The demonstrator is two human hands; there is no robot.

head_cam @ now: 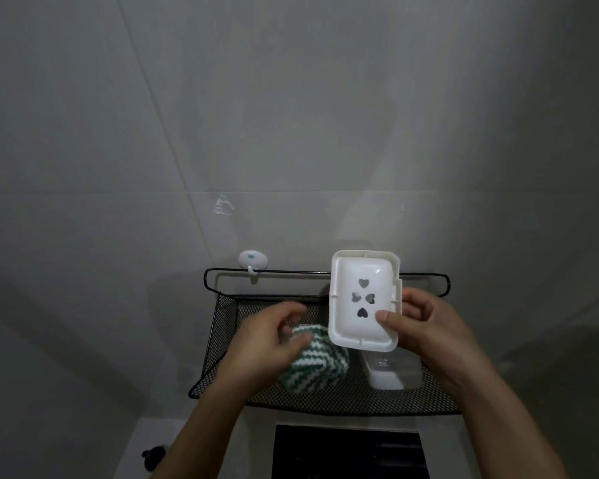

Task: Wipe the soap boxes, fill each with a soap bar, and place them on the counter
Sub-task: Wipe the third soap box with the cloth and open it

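Grey wall tiles back a black mesh shelf [218,326]. Above its right end, the right hand [426,326] pinches a white soap box tray [363,300], tilted up for wiping. At mid-shelf, the left hand [274,337] curls onto the green-striped cloth [312,361], likely gathering it.

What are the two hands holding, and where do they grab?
The right hand pinches the white plastic soap tray with heart-shaped holes by its right edge. The left hand grips the green-and-white zigzag cloth at its top.
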